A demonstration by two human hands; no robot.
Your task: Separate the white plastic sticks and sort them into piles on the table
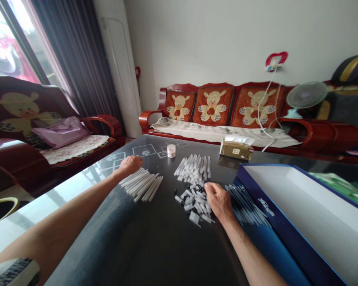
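My left hand (131, 164) is at the far end of a fanned pile of slim white tubes (143, 185), its fingers curled together; whatever they hold is hidden. On the right, my right hand (219, 200) is closed, thumb against fingers, at the edge of a heap of small white and black caps (195, 203). I cannot make out anything in its grip. Behind the caps lies a stack of translucent white pen barrels (193, 167). A bundle of thin dark rods (247, 206), perhaps pen refills, lies between my right hand and a blue box.
The open blue box (286, 234) with a white inside takes up the right side of the dark glossy table (155, 246). A small white roll (171, 150) and a tissue pack (236, 149) stand toward the back. Wooden sofas and a fan (306, 95) are beyond.
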